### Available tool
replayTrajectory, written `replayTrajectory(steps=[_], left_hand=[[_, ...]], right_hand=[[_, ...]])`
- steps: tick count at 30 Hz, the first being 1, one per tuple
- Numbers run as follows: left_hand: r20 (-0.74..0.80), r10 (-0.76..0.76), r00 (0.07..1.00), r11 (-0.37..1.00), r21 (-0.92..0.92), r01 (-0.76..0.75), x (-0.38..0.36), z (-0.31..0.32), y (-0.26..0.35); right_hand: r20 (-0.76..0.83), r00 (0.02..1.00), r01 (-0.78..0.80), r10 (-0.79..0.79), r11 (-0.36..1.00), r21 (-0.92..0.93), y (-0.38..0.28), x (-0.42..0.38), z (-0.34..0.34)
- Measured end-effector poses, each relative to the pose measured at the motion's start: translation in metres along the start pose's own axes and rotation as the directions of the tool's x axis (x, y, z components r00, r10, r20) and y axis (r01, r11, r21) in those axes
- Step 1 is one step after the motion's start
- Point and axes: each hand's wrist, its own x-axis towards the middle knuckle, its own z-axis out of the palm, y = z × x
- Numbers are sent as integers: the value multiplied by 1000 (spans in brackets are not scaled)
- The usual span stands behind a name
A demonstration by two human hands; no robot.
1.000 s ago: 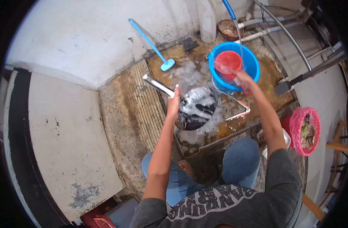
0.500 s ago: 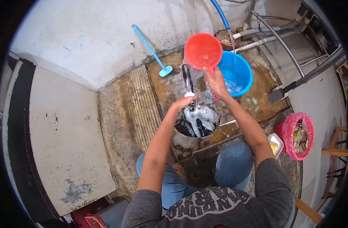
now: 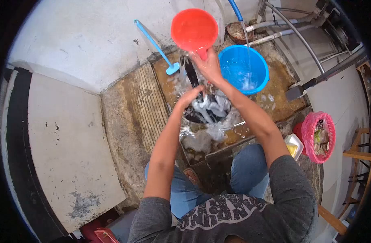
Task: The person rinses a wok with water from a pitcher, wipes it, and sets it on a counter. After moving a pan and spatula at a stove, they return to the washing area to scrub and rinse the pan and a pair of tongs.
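Observation:
My left hand [image 3: 192, 95] is closed round the black handle of a dark pan [image 3: 210, 108], near where the handle meets the pan. White suds and moving water cover much of the pan's surface. In my right hand [image 3: 210, 67] is the handle of a red dipper [image 3: 194, 29], raised above and beyond the pan handle, with its bowl tilted. Water falls around the black handle below it. Right of the dipper stands a blue basin [image 3: 244, 69] holding water, with a stream from a blue hose [image 3: 235, 10] running into it.
A light blue brush [image 3: 173, 68] leans against the wall. At the right are a pink-lined bin [image 3: 320, 137] and a white tray [image 3: 293, 146] with something yellow. Metal pipes [image 3: 291, 25] cross the upper right. The floor [image 3: 280, 101] is wet, with suds.
The red dipper has moved up and left with my right hand. Suds on the pan have shifted, and water now splashes around it. My left hand has moved slightly up the view with the pan.

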Motion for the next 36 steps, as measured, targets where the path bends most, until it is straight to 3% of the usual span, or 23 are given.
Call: replayTrajectory(steps=[1,4,7,8,12,13,16,19,20,23,24,27,31,34,36], left_hand=[[87,68,994,998,3,-69,24,-13,-21],[-210,-181,961,979,-127,157,13,-13,9],[-348,-172,922,976,-186,111,7,-13,27],[-285,-229,931,965,-190,179,8,-18,31],[-376,-79,923,936,-346,-61,19,-26,20],[-527,-179,831,974,-215,73,21,-31,19],[-430,-270,862,855,-518,9,14,-36,16],[-490,-261,832,807,-584,-91,21,-34,9],[-369,-270,890,667,-738,-104,28,-37,4],[-396,-263,880,665,-735,-132,35,-38,-2],[-301,-314,900,628,-777,-41,30,-39,6],[-394,-250,884,781,-622,-56,31,-44,5],[-534,-244,810,804,-579,-139,39,-45,-1],[-731,-241,638,929,-365,-67,34,-55,3],[-728,-226,647,925,-369,-92,19,-54,13]], right_hand=[[-10,1000,-11,11,999,31,-4,4,4],[-37,999,18,-19,1000,-19,1,10,17],[-18,1000,2,-4,997,-76,7,9,25],[-3,1000,9,-9,998,-67,10,8,27],[0,1000,28,-28,998,-56,17,-7,28],[0,1000,8,-8,997,-73,20,-13,28],[16,999,-39,40,994,-102,33,-29,25],[10,998,-54,55,995,-81,48,-34,25],[14,999,-29,31,993,-111,55,-38,27],[46,999,33,-25,982,-184,69,-40,27],[68,997,36,-24,981,-191,67,-44,26],[90,995,50,-37,987,-150,61,-46,25],[85,995,62,-49,986,-157,63,-42,24],[89,994,82,-66,977,-195,73,-44,16],[98,991,110,-92,974,-196,73,-47,7]])
